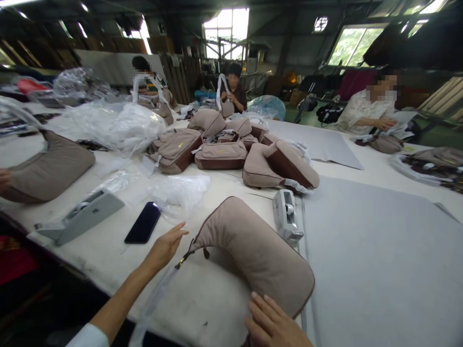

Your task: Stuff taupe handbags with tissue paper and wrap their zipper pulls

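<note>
A beige fabric bag (253, 250) lies bent on the white table (108, 250) just in front of me. My left hand (165, 246) hovers open beside the bag's zipper end, fingers stretched toward it, above a clear plastic strip (152, 299). My right hand (273, 323) rests with fingers flat against the bag's near rounded end. A black phone (143, 222) lies left of my left hand.
A tape dispenser (287, 216) stands behind the bag and another (81, 217) at left. Several beige-and-brown bags (220, 154) and clear plastic wrap (115, 125) pile mid-table. Grey sheets (379, 260) cover the right. Three people work at the far side.
</note>
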